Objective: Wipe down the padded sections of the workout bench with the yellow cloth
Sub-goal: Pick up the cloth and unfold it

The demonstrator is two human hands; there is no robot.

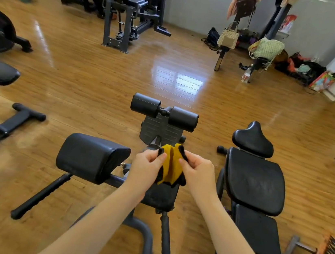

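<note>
Left hand [147, 163] and right hand [196, 169] each pinch a top corner of the yellow cloth with black edging [171, 165], fingers curled, stretching it between them in the air. Cloth hangs above the narrow black padded section [161, 196] of the workout bench. Just left: a rounded black vinyl pad [91, 157]. Beyond: 2 black foam rollers [164, 111] over a ribbed grey footplate [162, 130]. Right: a separate black padded adjustable bench [255, 181]. Glossy wooden plank floor [105, 71] throughout.

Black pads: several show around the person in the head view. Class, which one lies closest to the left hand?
The broad rounded pad just left of the left hand. The twin roller pads sit farther ahead, the saddle-shaped seat far right.
</note>
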